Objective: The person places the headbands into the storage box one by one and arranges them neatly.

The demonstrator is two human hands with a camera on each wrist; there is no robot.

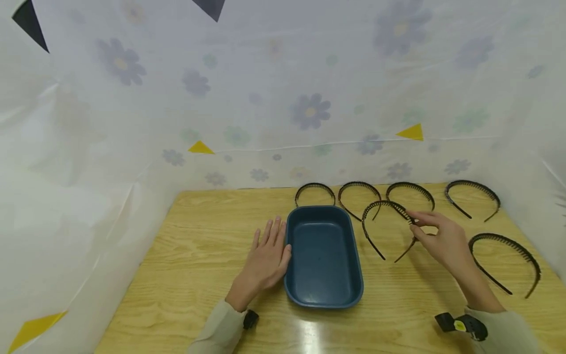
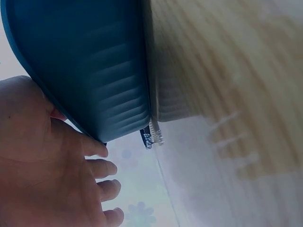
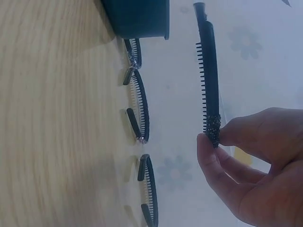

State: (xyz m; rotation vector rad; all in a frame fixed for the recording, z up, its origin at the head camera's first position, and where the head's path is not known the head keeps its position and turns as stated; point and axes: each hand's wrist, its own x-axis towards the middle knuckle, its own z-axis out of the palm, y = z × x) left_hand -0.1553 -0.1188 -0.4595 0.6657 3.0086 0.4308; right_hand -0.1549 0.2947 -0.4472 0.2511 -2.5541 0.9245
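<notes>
My right hand (image 1: 444, 241) pinches a black toothed headband (image 1: 389, 202) between thumb and fingers, lifted over the table with its two ends pointing down. In the right wrist view the fingertips hold it at a glittery section, and its row of teeth shows. A dark blue rectangular plastic basin (image 1: 325, 290) stands in front of me, left of the held headband. Flat and with fingers straight, my left hand (image 1: 265, 258) lies along the basin's left side, thumb at the rim. The left wrist view shows its fingers beside the basin's ribbed wall.
Along the table's back edge lie more black headbands: one (image 1: 315, 185) behind the basin, then another (image 1: 359, 183), a third (image 1: 410, 185), and one (image 1: 473, 182) at the far right. Another headband (image 1: 504, 237) is beside my right forearm. Flowered white sheeting (image 1: 265, 113) encloses the wooden table (image 1: 194, 255).
</notes>
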